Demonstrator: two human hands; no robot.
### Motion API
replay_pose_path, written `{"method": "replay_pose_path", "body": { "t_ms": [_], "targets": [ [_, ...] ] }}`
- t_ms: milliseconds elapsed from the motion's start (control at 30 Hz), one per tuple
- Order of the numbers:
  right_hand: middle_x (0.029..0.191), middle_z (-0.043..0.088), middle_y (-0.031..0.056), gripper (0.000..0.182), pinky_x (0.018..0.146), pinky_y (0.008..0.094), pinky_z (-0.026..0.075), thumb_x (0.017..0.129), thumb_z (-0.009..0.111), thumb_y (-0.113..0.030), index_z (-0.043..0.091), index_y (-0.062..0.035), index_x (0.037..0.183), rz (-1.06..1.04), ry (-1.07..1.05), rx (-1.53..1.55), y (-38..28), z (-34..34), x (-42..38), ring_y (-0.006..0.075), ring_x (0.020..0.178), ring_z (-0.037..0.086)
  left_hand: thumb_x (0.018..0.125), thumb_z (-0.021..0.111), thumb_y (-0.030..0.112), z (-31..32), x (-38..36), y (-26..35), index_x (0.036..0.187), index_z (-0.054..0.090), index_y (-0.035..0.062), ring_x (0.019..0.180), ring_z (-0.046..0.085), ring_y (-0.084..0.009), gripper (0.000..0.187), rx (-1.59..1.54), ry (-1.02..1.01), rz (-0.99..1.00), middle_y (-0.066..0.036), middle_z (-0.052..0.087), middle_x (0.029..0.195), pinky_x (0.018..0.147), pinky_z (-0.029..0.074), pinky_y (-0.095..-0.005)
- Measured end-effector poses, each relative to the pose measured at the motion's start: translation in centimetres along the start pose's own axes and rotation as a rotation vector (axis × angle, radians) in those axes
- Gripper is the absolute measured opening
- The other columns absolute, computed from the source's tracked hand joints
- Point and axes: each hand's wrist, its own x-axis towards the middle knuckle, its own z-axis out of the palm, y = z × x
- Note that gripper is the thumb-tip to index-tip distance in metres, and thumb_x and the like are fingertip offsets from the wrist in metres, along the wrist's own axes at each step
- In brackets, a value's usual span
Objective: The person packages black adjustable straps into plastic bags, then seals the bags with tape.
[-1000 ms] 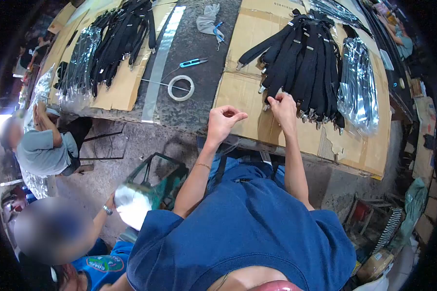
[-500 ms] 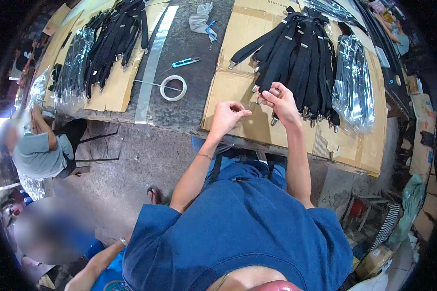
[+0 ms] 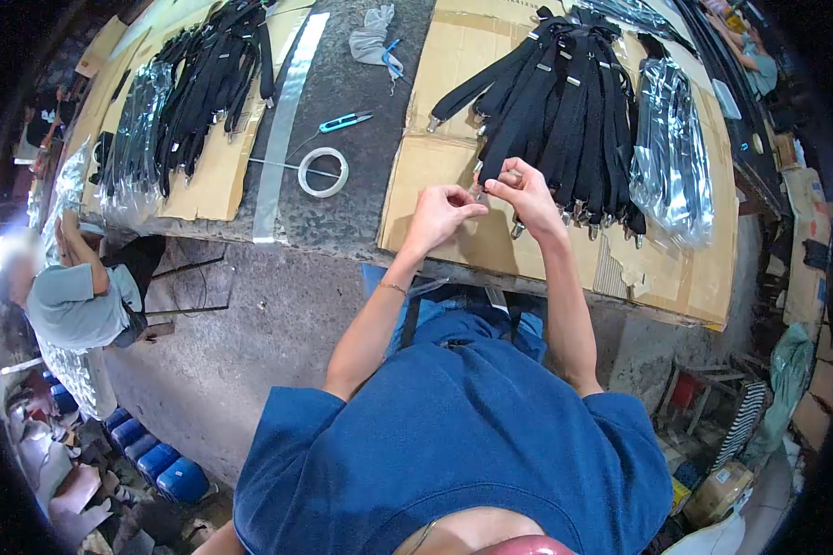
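A bundle of black elastic suspenders (image 3: 565,120) with metal clips lies fanned out on a cardboard sheet (image 3: 435,171) before me. My right hand (image 3: 529,196) pinches the clip end of one strap at the bundle's near left side; fingers hide most of that clip. Close beside it, my left hand (image 3: 438,220) has thumb and forefinger pressed together, their tips almost meeting the right fingertips. Whatever the left fingers hold is too small to make out. More metal clips (image 3: 594,225) hang at the near ends of the other straps.
Right of the bundle lie plastic-wrapped suspenders (image 3: 673,153). To the left are a tape roll (image 3: 324,173), blue thread snips (image 3: 345,121), a grey cloth (image 3: 372,37) and another suspenders pile (image 3: 215,83). A person (image 3: 83,291) works at the table's left end. Blue containers (image 3: 183,479) stand on the floor.
My left hand has moved slightly right, closer to my right hand, which has shifted a little left. The person at the lower left has mostly gone out of view, uncovering the blue containers.
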Motion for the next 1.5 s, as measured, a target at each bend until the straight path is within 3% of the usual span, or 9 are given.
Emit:
{"method": "replay_pose_path", "body": {
  "t_ms": [300,633,833,1033,1100,1200,1300,1367,1500],
  "targets": [
    [0.086,0.061,0.0032,0.011,0.075,0.0255,0.049,0.088,0.060,-0.011,0.055,-0.0057,0.096,0.144,-0.035,0.143,0.3,-0.7,0.1,0.0129,0.081,0.062,0.087,0.062,0.014,1.9,1.4,-0.9,0.097,0.064,-0.0039,0.074,0.061,-0.0110,0.021,-0.462,-0.050,-0.006,-0.007,0.067,0.085,0.066,0.049,-0.0240],
    [0.067,0.060,0.0049,0.020,0.046,0.0261,0.043,0.084,0.065,-0.018,0.055,-0.0046,0.072,0.049,0.118,0.163,1.6,-1.1,2.0,0.0107,0.055,0.055,0.088,0.062,0.011,3.6,4.4,-2.1,0.108,0.060,-0.0044,0.082,0.062,-0.0128,0.025,-0.723,-0.103,-0.087,-0.008,0.063,0.097,0.071,0.050,-0.0242],
    [0.078,0.064,0.0099,0.015,0.049,0.0300,0.052,0.088,0.058,-0.015,0.052,-0.0016,0.090,0.114,0.211,0.554,-1.2,-1.5,2.0,0.0173,0.062,0.063,0.091,0.056,0.010,3.4,4.3,-0.5,0.108,0.057,-0.0034,0.074,0.061,-0.0138,0.022,-0.614,-0.328,-0.040,-0.006,0.064,0.089,0.065,0.050,-0.0259],
    [0.055,0.055,0.0050,0.019,0.033,0.0262,0.029,0.083,0.059,-0.014,0.060,-0.0012,0.069,-0.093,0.290,0.261,1.5,-1.5,3.9,0.0134,0.037,0.044,0.091,0.055,0.008,4.9,7.7,-0.2,0.103,0.059,-0.0054,0.071,0.062,-0.0167,0.019,-0.744,-0.198,0.039,-0.010,0.064,0.092,0.066,0.052,-0.0287],
    [0.059,0.058,0.0066,0.020,0.032,0.0277,0.032,0.083,0.057,-0.014,0.060,-0.0015,0.069,0.108,0.107,0.433,0.7,-3.2,4.1,0.0143,0.037,0.046,0.091,0.054,0.007,4.6,8.6,-0.8,0.101,0.059,-0.0061,0.071,0.063,-0.0173,0.017,-0.573,-0.247,0.108,-0.010,0.064,0.090,0.067,0.053,-0.0289],
    [0.073,0.063,0.0152,0.023,0.055,0.0330,0.051,0.088,0.053,-0.016,0.061,0.0060,0.085,-0.072,0.313,0.590,-0.9,-3.7,5.5,0.0233,0.059,0.061,0.089,0.057,0.005,5.7,5.8,0.4,0.095,0.060,-0.0074,0.068,0.063,-0.0171,0.014,-0.537,-0.293,-0.068,-0.010,0.065,0.082,0.066,0.053,-0.0283],
    [0.085,0.066,0.0149,0.021,0.062,0.0307,0.052,0.086,0.056,-0.014,0.064,0.0057,0.084,-0.011,0.277,0.687,-0.5,-3.0,6.4,0.0196,0.067,0.064,0.089,0.056,0.009,6.6,8.0,1.3,0.096,0.061,-0.0007,0.072,0.060,-0.0129,0.012,-0.620,-0.218,0.014,-0.005,0.063,0.085,0.062,0.049,-0.0270],
    [0.087,0.066,0.0137,0.023,0.063,0.0329,0.052,0.088,0.055,-0.017,0.064,0.0036,0.089,-0.061,0.212,0.180,-3.1,-2.6,3.9,0.0202,0.070,0.064,0.087,0.059,0.008,5.9,10.5,1.9,0.089,0.060,-0.0012,0.067,0.060,-0.0134,0.010,-0.451,-0.368,0.109,-0.005,0.062,0.081,0.060,0.048,-0.0266],
    [0.098,0.065,0.0156,0.026,0.068,0.0359,0.053,0.093,0.051,-0.026,0.055,-0.0017,0.100,0.072,0.140,0.554,-4.7,-5.4,5.3,0.0247,0.081,0.064,0.087,0.057,0.007,5.2,6.3,5.6,0.082,0.062,-0.0033,0.059,0.062,-0.0154,0.012,-0.406,-0.334,-0.029,-0.009,0.064,0.072,0.056,0.051,-0.0264]
  ]
}}
